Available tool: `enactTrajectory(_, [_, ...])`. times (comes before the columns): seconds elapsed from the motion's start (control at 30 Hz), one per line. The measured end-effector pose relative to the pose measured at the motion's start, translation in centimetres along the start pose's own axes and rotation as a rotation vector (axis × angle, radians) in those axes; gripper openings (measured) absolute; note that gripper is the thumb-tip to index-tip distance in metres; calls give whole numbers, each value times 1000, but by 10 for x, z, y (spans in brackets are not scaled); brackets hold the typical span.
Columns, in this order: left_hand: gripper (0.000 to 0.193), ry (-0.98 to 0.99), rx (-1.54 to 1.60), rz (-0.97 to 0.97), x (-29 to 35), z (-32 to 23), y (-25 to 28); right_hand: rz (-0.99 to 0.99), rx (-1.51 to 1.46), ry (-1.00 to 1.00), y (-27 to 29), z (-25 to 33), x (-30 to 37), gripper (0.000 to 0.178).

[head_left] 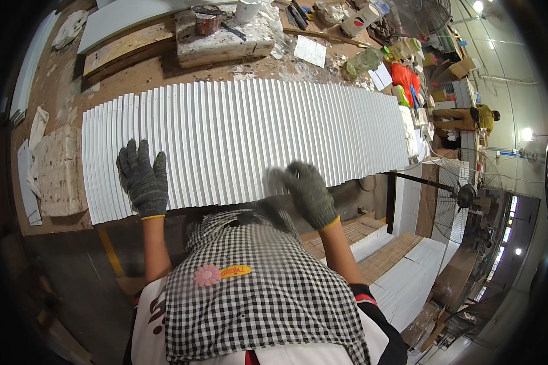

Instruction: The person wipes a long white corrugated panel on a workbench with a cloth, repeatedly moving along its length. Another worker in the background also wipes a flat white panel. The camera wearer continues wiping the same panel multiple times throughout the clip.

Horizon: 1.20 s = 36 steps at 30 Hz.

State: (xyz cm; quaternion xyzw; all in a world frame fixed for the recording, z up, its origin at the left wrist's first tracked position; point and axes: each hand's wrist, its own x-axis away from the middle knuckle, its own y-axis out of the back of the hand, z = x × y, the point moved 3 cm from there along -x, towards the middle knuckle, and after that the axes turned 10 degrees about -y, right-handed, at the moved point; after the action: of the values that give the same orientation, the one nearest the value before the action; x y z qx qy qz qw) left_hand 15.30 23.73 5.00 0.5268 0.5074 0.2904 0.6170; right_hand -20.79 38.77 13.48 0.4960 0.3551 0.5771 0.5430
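A long row of narrow white strips (pixel 243 134), packed side by side, lies across the workbench in front of me. My left hand (pixel 143 176), in a dark grey knit glove, rests flat on the strips near the row's left end, fingers spread. Over the row's near edge, right of the middle, is my right hand (pixel 309 191) in a matching glove. Its fingers bend toward the strips and are smeared by motion, so I cannot make out whether anything is in them.
A paint-stained block (pixel 61 170) sits left of the row. Behind stands another stained block (pixel 225 45) with a red tub (pixel 206 23) on it. A paper sheet (pixel 310 51) lies beyond. Stacked boards (pixel 402 274) and a standing fan (pixel 464 196) are at right; a person (pixel 478 117) bends farther off.
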Motion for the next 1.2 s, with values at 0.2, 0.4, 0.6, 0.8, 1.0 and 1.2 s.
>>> enactTrajectory(0.2, [56, 8, -9, -5, -1, 1, 0, -377, 13, 138, 2, -12, -111, 43])
enactTrajectory(0.4, [53, -23, -14, -49, 0, 0, -1, 134, 133, 140, -1, -9, -49, 41])
enactTrajectory(0.6, [54, 16, 7, 2, -4, -2, 2, -16, -30, 347, 22, 16, 32, 25])
enactTrajectory(0.8, [55, 42, 25, 10, -5, -2, 5, -233, -37, 244, 2, -6, -57, 33])
enactTrajectory(1.0, [55, 17, 37, -36, -4, -2, 5, -194, -171, -43, -9, -36, -229, 40])
enactTrajectory(1.2, [53, 28, 47, -28, -5, -2, 7, -270, 30, 128, -6, -20, -233, 33])
